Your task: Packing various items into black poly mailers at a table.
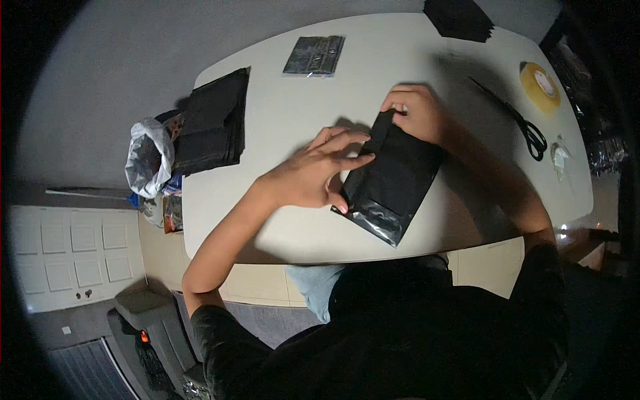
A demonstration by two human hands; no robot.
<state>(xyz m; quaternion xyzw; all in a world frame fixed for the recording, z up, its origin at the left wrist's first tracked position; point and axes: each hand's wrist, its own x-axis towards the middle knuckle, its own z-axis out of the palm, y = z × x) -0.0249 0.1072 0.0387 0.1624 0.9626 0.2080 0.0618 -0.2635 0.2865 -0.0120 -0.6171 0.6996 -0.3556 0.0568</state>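
On the white table [300,110] before me lies a black folded packet [400,170], tilted, with a shiny clear plastic part at its near end. My right hand [417,112] pinches its far corner between thumb and fingers. My left hand [320,172] rests along the packet's left edge, fingers spread, the thumb at the near left corner; it does not grip it. Beyond, near the far edge, lies a flat clear plastic packet [315,56] with dark contents that bears writing. Black scissors [517,117] lie closed to the right of my right forearm.
A stack of black sheets or bags [215,122] lies at the table's left edge, beside a bin with a white plastic liner [149,157]. More black pieces [460,20] sit at the far right edge. A yellowish tape roll [540,87] and a small clear item [561,156] lie at the right.
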